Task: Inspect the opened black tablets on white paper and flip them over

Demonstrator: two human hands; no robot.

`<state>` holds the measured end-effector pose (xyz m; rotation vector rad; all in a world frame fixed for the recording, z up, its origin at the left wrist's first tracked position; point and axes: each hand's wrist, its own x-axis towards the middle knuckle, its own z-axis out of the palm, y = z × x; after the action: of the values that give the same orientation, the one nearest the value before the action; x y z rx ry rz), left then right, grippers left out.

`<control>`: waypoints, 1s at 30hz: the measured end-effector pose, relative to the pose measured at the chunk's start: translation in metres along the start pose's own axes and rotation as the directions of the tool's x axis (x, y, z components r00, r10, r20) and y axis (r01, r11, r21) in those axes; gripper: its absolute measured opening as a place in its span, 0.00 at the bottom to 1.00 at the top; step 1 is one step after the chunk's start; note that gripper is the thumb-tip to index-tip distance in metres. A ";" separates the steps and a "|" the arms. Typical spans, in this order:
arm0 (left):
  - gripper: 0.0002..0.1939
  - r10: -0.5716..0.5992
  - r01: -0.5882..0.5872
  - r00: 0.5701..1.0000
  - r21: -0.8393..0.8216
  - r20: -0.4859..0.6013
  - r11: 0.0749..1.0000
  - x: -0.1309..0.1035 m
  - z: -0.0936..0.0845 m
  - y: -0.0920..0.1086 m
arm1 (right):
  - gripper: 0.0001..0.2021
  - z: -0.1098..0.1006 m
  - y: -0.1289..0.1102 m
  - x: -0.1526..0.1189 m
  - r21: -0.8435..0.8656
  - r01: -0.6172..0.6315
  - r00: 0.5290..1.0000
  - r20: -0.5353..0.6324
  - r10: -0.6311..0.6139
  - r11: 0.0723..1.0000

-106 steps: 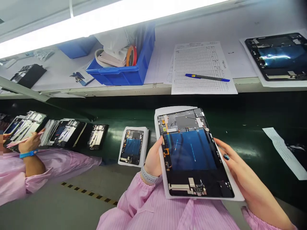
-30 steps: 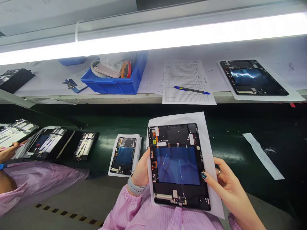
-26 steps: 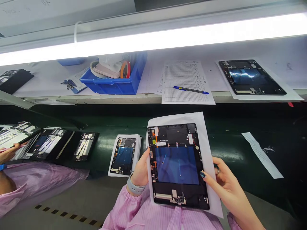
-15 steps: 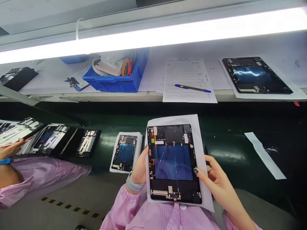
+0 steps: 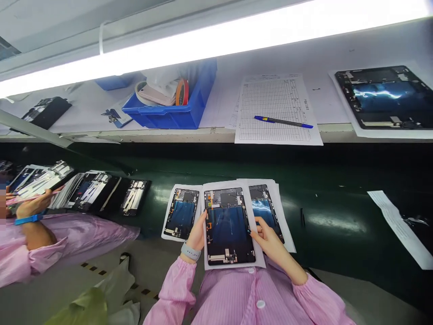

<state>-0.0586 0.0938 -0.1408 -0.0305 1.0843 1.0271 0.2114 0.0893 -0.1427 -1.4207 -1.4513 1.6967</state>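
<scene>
An opened tablet (image 5: 230,225), its inner parts showing, is tilted up towards me with a white paper sheet (image 5: 259,261) behind it. My left hand (image 5: 196,232) grips its left edge, and my right hand (image 5: 268,237) holds the right edge with the thumb over the rim. Fingers behind the sheet are partly hidden. Just to the right, a second opened tablet (image 5: 264,205) lies on white paper on the bench, partly covered by the held one and my right hand. Left of my hands lies another opened tablet (image 5: 184,212) on paper sheets.
On the shelf are a blue bin (image 5: 169,115) of tape rolls and bags, a form (image 5: 277,101) with a pen (image 5: 283,122), and another opened tablet (image 5: 389,97). A co-worker's hand (image 5: 34,205) is among stacked tablets (image 5: 96,187) at left. A paper strip (image 5: 401,230) lies right.
The held tablet has moved left and lower in view, with both hands still on it. The tablet to its right now shows. Shelf items sit farther right as the view has turned left.
</scene>
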 end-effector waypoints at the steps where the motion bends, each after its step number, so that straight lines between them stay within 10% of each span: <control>1: 0.21 -0.028 0.028 1.000 0.009 -0.007 1.000 0.014 -0.008 -0.002 | 0.15 0.003 0.011 0.004 -0.020 -0.016 1.000 -0.004 0.016 1.000; 8: 0.19 -0.172 0.174 0.984 0.041 -0.052 0.984 0.094 -0.037 -0.006 | 0.07 -0.029 0.062 -0.023 -0.144 -0.180 0.964 -0.221 0.146 0.973; 13: 0.21 -0.130 0.132 0.989 0.020 -0.076 0.991 0.121 -0.046 0.000 | 0.07 -0.082 0.095 -0.033 -0.183 -0.364 0.831 -0.507 0.229 0.913; 22: 0.17 0.068 -0.064 0.991 0.039 -0.113 0.997 0.100 -0.056 0.010 | 0.07 -0.074 0.146 -0.019 -0.150 -0.442 0.729 -0.634 0.257 0.885; 30: 0.17 0.284 -0.270 0.948 0.110 -0.142 0.957 0.051 -0.104 0.113 | 0.09 -0.094 0.152 -0.015 -0.208 -0.380 0.791 -0.578 0.200 0.901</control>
<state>-0.2081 0.1417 -0.1821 0.1184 1.3022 1.2428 0.3393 0.0671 -0.2665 -2.1888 -1.2422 1.0798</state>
